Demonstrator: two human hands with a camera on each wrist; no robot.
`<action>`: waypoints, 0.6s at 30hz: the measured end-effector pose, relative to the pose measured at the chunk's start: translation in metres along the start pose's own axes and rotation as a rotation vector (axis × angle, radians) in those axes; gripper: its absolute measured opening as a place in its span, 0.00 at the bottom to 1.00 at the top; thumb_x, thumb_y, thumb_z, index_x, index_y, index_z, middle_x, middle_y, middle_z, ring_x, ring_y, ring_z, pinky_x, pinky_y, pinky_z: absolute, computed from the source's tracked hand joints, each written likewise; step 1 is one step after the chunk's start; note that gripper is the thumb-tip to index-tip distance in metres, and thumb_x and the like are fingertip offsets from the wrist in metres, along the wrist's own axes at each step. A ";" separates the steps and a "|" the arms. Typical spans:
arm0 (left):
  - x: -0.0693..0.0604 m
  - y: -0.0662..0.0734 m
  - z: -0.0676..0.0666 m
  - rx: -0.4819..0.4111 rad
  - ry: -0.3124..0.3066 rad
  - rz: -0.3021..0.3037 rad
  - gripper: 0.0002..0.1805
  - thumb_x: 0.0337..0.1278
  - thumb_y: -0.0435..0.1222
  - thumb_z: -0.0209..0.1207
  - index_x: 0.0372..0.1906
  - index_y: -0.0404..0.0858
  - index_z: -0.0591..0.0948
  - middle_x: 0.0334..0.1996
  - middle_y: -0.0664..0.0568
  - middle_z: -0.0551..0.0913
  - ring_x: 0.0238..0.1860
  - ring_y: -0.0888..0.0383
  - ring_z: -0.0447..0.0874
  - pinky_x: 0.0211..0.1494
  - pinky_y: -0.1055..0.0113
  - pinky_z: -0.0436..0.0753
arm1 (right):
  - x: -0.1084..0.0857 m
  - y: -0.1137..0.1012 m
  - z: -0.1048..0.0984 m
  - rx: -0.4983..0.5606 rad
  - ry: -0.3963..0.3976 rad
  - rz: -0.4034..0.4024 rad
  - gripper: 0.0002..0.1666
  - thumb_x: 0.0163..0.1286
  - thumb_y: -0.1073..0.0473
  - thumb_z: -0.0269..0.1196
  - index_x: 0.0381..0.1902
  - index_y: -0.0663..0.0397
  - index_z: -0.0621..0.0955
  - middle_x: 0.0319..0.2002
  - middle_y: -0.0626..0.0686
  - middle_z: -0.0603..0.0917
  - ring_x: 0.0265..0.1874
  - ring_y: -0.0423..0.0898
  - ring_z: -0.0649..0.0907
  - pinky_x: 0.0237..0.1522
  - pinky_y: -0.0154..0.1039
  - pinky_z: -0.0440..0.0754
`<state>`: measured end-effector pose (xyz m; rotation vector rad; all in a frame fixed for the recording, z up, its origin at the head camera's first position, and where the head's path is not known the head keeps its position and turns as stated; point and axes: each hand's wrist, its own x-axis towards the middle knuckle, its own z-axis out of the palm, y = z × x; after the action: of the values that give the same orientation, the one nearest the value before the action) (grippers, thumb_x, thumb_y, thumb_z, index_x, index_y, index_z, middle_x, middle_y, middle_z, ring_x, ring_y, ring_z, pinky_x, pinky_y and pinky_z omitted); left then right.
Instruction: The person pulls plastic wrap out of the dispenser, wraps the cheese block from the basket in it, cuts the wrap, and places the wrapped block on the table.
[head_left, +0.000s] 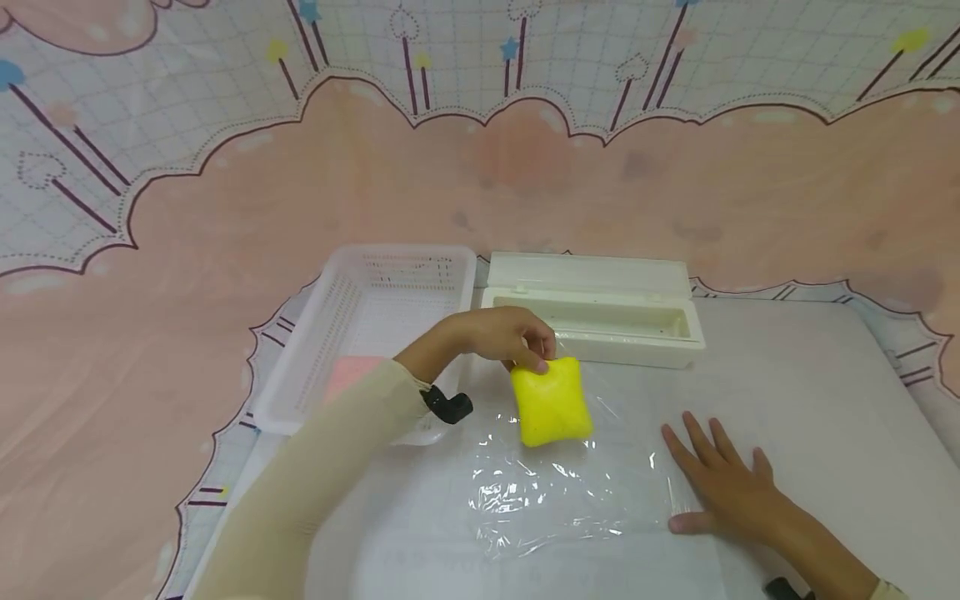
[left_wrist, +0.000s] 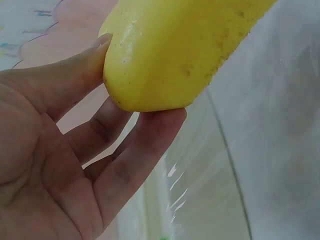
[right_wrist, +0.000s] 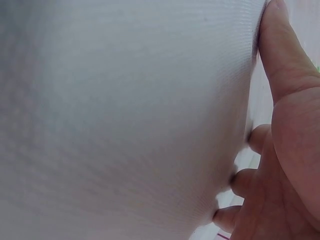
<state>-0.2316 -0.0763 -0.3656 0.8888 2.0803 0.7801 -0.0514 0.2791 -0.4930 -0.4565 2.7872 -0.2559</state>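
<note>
My left hand (head_left: 510,335) pinches a yellow pillow-shaped piece (head_left: 553,403) by its upper edge, above a clear plastic film (head_left: 540,508) on the white table. Seen from the left wrist, the yellow piece (left_wrist: 165,55) has a smooth face and small dark specks, with the thumb on one side and fingers on the other. To the right, my right hand (head_left: 723,483) rests on the tabletop with its fingers spread, beside the film's right edge. The right wrist view shows that hand (right_wrist: 290,135) with its fingertips against the white surface.
Behind the film stands a long white box (head_left: 630,350) with its lid (head_left: 592,275) raised. A white perforated basket (head_left: 288,400) stands at left, with a pink piece (head_left: 352,371) in it, partly hidden by the left arm. A patterned cloth (head_left: 525,192) lies beyond.
</note>
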 end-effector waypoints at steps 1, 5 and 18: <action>0.008 0.001 0.003 0.006 -0.022 -0.005 0.03 0.66 0.37 0.66 0.39 0.44 0.83 0.35 0.52 0.83 0.36 0.58 0.80 0.43 0.60 0.87 | 0.000 0.000 0.000 0.002 -0.004 0.005 0.80 0.38 0.11 0.62 0.83 0.43 0.53 0.82 0.65 0.47 0.77 0.75 0.50 0.57 0.90 0.44; 0.033 0.007 0.018 0.043 -0.088 -0.014 0.03 0.65 0.37 0.66 0.39 0.44 0.83 0.34 0.52 0.83 0.34 0.58 0.78 0.40 0.65 0.85 | 0.002 -0.001 0.000 -0.001 -0.015 0.022 0.80 0.37 0.12 0.63 0.82 0.43 0.54 0.82 0.64 0.47 0.77 0.75 0.50 0.57 0.90 0.43; 0.069 0.005 0.050 0.100 -0.204 -0.098 0.02 0.67 0.39 0.65 0.40 0.47 0.83 0.38 0.53 0.80 0.36 0.58 0.80 0.41 0.69 0.86 | 0.003 -0.007 -0.006 -0.012 -0.049 0.063 0.80 0.36 0.15 0.68 0.82 0.44 0.56 0.82 0.64 0.46 0.76 0.75 0.50 0.58 0.89 0.42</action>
<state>-0.2238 -0.0072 -0.4160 0.8754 1.9789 0.5148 -0.0537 0.2722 -0.4862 -0.3724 2.7512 -0.2116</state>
